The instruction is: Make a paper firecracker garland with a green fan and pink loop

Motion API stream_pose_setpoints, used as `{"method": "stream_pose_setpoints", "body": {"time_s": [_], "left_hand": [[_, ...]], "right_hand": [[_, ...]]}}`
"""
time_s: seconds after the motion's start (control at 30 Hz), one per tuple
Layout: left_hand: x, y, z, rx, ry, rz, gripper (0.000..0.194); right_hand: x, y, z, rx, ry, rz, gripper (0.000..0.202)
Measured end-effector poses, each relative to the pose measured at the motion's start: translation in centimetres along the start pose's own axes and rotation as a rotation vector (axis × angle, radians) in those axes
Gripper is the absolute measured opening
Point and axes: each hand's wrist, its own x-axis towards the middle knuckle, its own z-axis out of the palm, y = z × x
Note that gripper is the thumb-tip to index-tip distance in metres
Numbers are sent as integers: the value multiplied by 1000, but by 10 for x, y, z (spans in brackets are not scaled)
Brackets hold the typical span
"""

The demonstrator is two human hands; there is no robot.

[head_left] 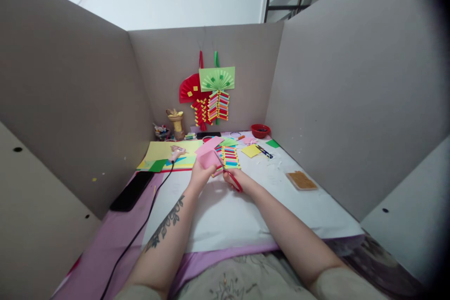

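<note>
Pinched in my left hand (203,174) is a sheet of pink paper (208,159), held up over the table. My right hand (235,179) grips red-handled scissors (239,186), whose blades point up and left against the paper's right edge. Whether the blades are parted is too small to tell. Just behind my hands lies a row of rolled colored paper tubes (230,157) with yellow ends. Another pink piece (211,144) shows above the held sheet, partly overlapped by it.
A glue gun (176,152) rests on colored paper sheets at left, its black cord (147,220) running toward me. A black phone (132,191) lies at the left edge. Farther right are a yellow paper square (251,151), dark-handled cutters (264,151), a red bowl (260,131) and a brown block (301,181).
</note>
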Motion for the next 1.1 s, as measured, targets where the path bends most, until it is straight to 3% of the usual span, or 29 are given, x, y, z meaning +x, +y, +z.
{"method": "stream_pose_setpoints", "body": {"time_s": [0.43, 0.67, 1.1], "left_hand": [[-2, 0, 3, -15, -34, 5, 43], [-3, 2, 3, -5, -41, 21, 43], [-4, 6, 3, -18, -43, 3, 44]], "right_hand": [[2, 1, -1, 84, -2, 44, 15], [-2, -5, 1, 4, 38, 5, 31], [1, -1, -3, -102, 30, -123, 36]]}}
